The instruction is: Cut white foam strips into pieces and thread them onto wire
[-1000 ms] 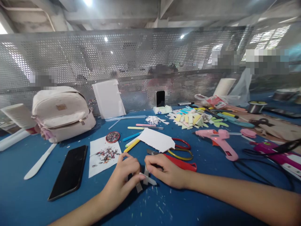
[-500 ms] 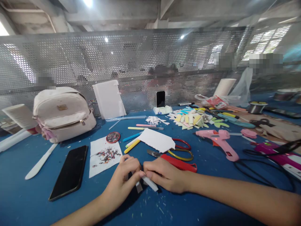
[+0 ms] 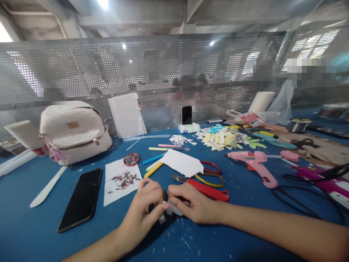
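My left hand [image 3: 148,205] and my right hand [image 3: 192,203] meet low over the blue table, fingers closed on small white paper strips [image 3: 174,209]. One strip end pokes out below my left thumb; another lies under my right fingers. How the strips join is hidden by the fingers. Just beyond my right hand lies a red utility knife [image 3: 209,190] with its blade out. A white card [image 3: 182,162] rests over the scissors [image 3: 211,180] and several markers [image 3: 153,170]. Left of my left hand is a sheet of paper [image 3: 114,196] with colourful bits.
A black phone [image 3: 80,200] and a white plastic knife [image 3: 48,187] lie at the left, before a pale backpack [image 3: 75,133]. To the right are a pink glue gun [image 3: 255,162] and its black cable. Foam scraps [image 3: 220,137] are heaped farther back, before a perforated metal screen [image 3: 158,65].
My right hand has turned slightly and its fingers now cover more of the strip. The strip between the hands shows less of its length. The table items stay put.
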Demonstrator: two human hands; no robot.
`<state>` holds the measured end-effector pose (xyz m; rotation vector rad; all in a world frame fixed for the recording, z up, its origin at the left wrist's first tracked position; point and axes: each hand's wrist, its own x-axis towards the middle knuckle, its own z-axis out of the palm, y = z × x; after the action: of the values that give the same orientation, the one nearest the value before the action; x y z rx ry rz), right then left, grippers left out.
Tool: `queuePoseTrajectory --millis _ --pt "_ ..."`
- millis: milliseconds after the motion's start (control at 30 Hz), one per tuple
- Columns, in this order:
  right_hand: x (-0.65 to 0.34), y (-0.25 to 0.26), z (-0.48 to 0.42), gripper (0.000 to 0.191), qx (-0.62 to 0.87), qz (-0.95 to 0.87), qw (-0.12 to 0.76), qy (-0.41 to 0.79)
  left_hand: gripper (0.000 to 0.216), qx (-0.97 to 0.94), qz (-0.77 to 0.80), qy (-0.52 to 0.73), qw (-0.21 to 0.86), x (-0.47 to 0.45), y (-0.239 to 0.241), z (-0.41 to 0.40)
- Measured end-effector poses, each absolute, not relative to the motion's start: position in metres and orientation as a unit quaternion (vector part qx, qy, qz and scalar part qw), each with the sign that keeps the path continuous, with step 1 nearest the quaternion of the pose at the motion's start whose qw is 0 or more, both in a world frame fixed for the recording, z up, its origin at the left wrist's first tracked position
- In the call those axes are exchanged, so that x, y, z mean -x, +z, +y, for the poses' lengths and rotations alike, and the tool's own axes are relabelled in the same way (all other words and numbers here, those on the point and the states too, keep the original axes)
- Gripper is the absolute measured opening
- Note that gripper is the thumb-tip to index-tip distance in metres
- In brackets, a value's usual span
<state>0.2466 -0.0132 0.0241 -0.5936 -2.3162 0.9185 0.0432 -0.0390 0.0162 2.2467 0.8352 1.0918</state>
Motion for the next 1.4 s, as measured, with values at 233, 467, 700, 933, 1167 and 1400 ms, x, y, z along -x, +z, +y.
queuePoseTrajectory --millis 233,467,700,933,1167,1400 --pt "-0.246 0.033 -0.01 0.043 0.3 -0.854 0.312 0.289 0.041 -0.85 0.279 0.396 0.205 -0.041 0.018 -0.044" --pt "-0.279 0.088 0.071 0.034 0.422 -0.858 0.266 0.119 0.036 -0.864 0.271 0.393 0.162 -0.039 0.018 -0.047" --pt "-0.299 0.101 0.173 0.029 0.583 -0.805 0.106 0.02 0.03 -0.868 0.275 0.39 0.137 -0.037 0.019 -0.052" --pt "-0.284 0.097 0.189 0.025 0.618 -0.783 0.073 -0.018 0.029 -0.853 0.318 0.398 0.115 -0.036 0.023 -0.053" --pt "-0.254 0.109 0.147 0.027 0.537 -0.836 0.108 0.032 0.037 -0.81 0.415 0.357 0.211 -0.022 0.033 -0.025" --pt "-0.24 0.085 0.032 0.015 0.274 -0.946 0.054 0.168 0.038 -0.859 0.381 0.25 0.233 -0.013 0.038 -0.008"
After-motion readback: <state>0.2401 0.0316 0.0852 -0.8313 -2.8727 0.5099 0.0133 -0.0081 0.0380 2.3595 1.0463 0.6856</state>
